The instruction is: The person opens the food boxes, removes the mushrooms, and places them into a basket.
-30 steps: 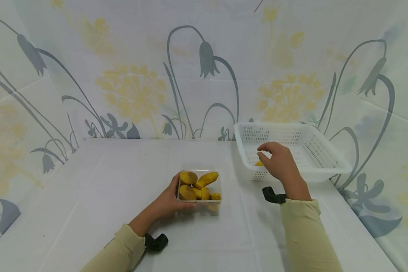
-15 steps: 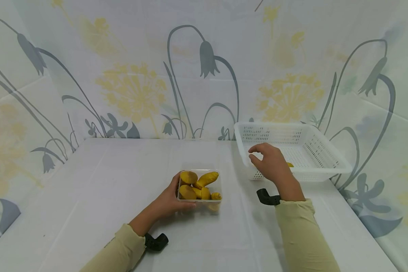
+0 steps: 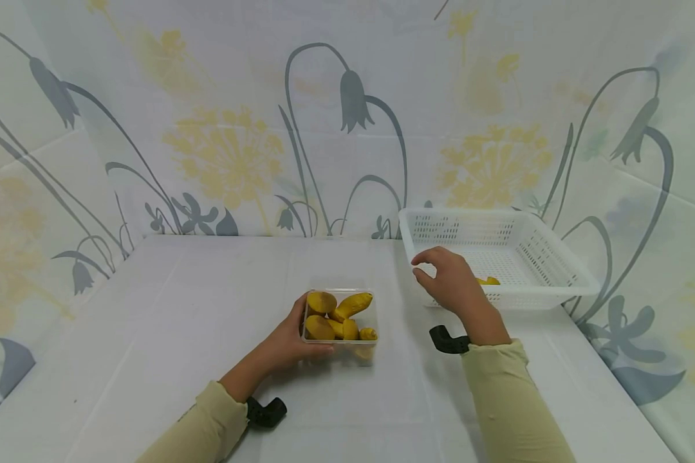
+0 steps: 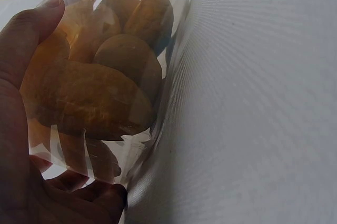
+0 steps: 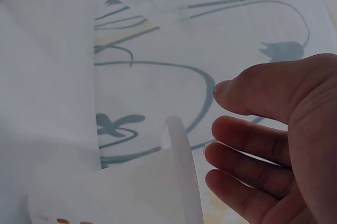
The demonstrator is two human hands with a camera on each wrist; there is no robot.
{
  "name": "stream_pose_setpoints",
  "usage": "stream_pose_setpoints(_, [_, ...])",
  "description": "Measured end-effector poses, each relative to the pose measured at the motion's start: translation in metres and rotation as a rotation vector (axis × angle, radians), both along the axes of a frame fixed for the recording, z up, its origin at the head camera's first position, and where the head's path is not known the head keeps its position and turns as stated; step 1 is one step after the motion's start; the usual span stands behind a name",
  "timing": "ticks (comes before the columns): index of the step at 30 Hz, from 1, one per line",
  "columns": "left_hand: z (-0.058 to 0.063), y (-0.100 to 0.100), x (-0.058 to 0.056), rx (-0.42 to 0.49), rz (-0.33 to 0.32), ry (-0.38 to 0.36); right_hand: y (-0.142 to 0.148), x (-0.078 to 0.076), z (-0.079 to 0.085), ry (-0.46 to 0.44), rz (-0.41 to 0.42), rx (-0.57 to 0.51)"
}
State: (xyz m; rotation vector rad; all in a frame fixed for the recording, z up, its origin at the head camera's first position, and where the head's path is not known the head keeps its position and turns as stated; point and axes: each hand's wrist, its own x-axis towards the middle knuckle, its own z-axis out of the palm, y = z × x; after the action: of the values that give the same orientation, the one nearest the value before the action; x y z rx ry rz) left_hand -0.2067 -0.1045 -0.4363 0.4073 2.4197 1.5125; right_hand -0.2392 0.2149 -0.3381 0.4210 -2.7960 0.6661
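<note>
My left hand (image 3: 292, 337) holds a small clear plastic box (image 3: 338, 342) by its left side. Inside are several yellow, lumpy, rounded or elongated pieces (image 3: 352, 305), which look like root vegetables; their exact kind I cannot tell. In the left wrist view the thumb and fingers wrap the box, with larger pieces (image 4: 89, 98) showing through its wall. Over the left edge of a white perforated basket (image 3: 535, 297) hovers my right hand (image 3: 452, 283), fingers loosely bent and nothing between them. Yellow pieces (image 3: 489, 281) lie in the basket, partly hidden by my right wrist and the front rim.
A white cloth covers the table (image 3: 179, 308). Behind it hangs a curtain (image 3: 231, 116) with grey and yellow flower prints. The basket stands at the back right, near the curtain. A black wrist mount (image 3: 448, 341) sticks out from each sleeve.
My right hand has moved left across the basket toward its left edge, still holding nothing. Yellow pieces to the right of the wrist have come into view. My left hand and the box have stayed put.
</note>
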Motion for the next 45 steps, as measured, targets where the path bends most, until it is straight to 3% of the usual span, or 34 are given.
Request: stream_pose_setpoints(45, [-0.001, -0.001, -0.001, 0.008, -0.013, -0.005, -0.036, 0.007, -0.008, 0.006, 0.102, 0.065])
